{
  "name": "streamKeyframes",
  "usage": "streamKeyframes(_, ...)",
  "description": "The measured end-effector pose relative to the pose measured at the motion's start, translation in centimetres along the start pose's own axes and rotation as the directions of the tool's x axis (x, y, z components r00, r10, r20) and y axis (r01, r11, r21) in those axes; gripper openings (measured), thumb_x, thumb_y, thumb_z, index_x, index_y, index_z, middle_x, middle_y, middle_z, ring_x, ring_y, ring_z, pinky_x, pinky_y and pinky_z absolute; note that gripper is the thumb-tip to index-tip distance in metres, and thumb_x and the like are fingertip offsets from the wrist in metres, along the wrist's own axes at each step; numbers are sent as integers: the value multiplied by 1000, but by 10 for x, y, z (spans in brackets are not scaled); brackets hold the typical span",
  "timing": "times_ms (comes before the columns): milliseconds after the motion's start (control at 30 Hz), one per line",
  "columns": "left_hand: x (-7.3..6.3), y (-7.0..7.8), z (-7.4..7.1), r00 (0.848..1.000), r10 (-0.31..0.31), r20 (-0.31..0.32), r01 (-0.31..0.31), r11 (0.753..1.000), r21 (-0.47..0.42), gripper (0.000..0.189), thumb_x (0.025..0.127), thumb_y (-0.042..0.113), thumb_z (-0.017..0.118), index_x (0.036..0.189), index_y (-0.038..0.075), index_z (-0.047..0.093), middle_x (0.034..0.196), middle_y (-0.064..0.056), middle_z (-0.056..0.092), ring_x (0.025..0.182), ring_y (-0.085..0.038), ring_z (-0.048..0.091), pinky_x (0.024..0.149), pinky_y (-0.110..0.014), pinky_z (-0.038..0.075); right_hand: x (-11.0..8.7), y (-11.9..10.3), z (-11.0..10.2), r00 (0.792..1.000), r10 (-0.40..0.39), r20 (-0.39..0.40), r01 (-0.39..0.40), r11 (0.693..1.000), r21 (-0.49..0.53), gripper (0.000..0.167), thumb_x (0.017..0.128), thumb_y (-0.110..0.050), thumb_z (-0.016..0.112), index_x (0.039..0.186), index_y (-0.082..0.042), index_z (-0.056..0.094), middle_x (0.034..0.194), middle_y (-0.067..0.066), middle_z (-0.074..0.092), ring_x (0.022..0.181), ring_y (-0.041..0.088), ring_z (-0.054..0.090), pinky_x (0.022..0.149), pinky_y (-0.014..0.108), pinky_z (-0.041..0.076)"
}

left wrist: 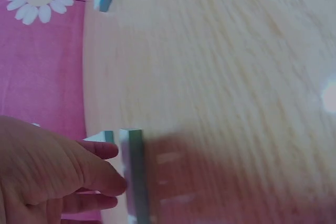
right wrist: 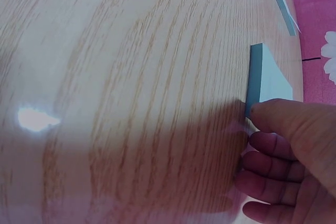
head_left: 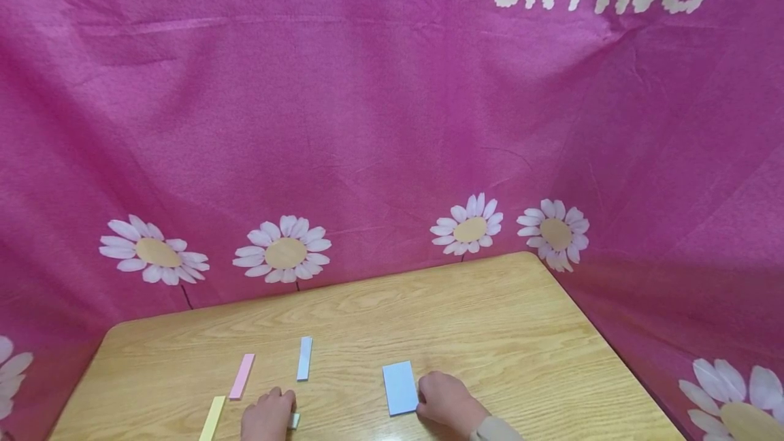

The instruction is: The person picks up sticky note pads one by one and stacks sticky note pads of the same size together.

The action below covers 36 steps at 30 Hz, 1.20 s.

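A blue sticky-note pad (head_left: 401, 388) lies flat on the table, a thick block with straight sides. My right hand (head_left: 447, 400) is at its near right corner, the thumb (right wrist: 270, 115) against the pad's edge and the other fingers curled below. On the left, my left hand (head_left: 267, 415) is over a narrow pale green strip pad (head_left: 295, 421), covering part of it. In the left wrist view, the thumb touches that strip (left wrist: 135, 177) along one side, with the fingers loosely bent and spread.
Farther back stands out a narrow light blue strip (head_left: 304, 358). A pink strip (head_left: 241, 376) and a yellow strip (head_left: 212, 419) lie left of my left hand. The wooden table (head_left: 380, 312) meets a magenta cloth (head_left: 380, 121) with printed daisies.
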<state>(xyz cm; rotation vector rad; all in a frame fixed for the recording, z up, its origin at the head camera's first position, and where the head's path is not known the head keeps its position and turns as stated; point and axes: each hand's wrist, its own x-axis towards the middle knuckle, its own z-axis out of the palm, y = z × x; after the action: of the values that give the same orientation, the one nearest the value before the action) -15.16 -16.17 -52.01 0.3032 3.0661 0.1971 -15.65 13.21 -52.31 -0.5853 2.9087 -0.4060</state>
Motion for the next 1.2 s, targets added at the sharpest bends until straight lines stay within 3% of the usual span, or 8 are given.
streamKeyframes(100, -1, 2, -4, 996, -74, -43, 73, 997, -34, 10, 73, -1, 59, 80, 3, 53, 75, -13, 49, 68, -31, 52, 53, -46, 44, 0, 0, 1, 1000, 6, 6, -6, 1000, 2, 13, 68, -13, 61, 59, -11, 53, 54, -6, 44, 48, 8, 37, 46, 24, 36)
streamKeyframes(200, -3, 4, -7, 978, -194, -82, 187, 978, -90, 18, 74, 4, 60, 85, -6, 51, 75, -19, 49, 67, -36, 54, 52, -47, 45, 1, 0, 1, 1000, 9, 12, -9, 1000, 6, 12, 68, -13, 61, 59, -11, 53, 55, -6, 44, 48, 9, 37, 46, 24, 36)
streamKeyframes(367, -3, 5, -5, 939, -343, -26, 336, 931, -139, 37, 75, 20, 62, 83, -13, 47, 70, -22, 47, 63, -38, 54, 53, -46, 45, 0, 0, 2, 1000, 1, 4, -1, 1000, 6, 12, 67, -13, 60, 58, -11, 52, 54, -6, 43, 48, 9, 36, 45, 24, 35)
streamKeyframes(500, -1, 3, 0, 918, -395, 17, 394, 908, -143, 44, 78, 25, 60, 85, -15, 44, 70, -24, 46, 64, -39, 55, 54, -47, 45, -1, 0, 1, 1000, -8, -9, 8, 1000, 5, 13, 66, -13, 60, 58, -11, 51, 54, -6, 42, 48, 9, 35, 45, 24, 34)
streamKeyframes(700, 3, 1, -1, 905, -416, 90, 425, 894, -140, 48, 81, 28, 58, 90, -17, 43, 74, -25, 47, 69, -41, 56, 57, -47, 46, -1, 0, 1, 1000, -10, -16, 10, 1000, 1, 13, 66, -12, 60, 57, -12, 50, 54, -6, 41, 48, 8, 35, 44, 24, 34)
streamKeyframes(967, 2, -1, -1, 925, -367, 97, 376, 920, -108, 48, 79, 26, 62, 93, -16, 45, 78, -25, 45, 68, -39, 55, 57, -47, 46, -1, 0, 1, 1000, -6, -20, 6, 1000, -4, 13, 65, -12, 59, 57, -12, 49, 54, -7, 41, 48, 8, 35, 44, 24, 34)
streamKeyframes(1200, -1, -1, 0, 955, -294, 49, 298, 945, -133, 38, 72, 20, 66, 89, -10, 49, 76, -20, 44, 62, -32, 53, 51, -45, 45, -1, -1, 0, 1000, 3, 2, -3, 1000, -1, 12, 67, -13, 59, 58, -12, 51, 55, -6, 42, 49, 8, 36, 45, 24, 35)
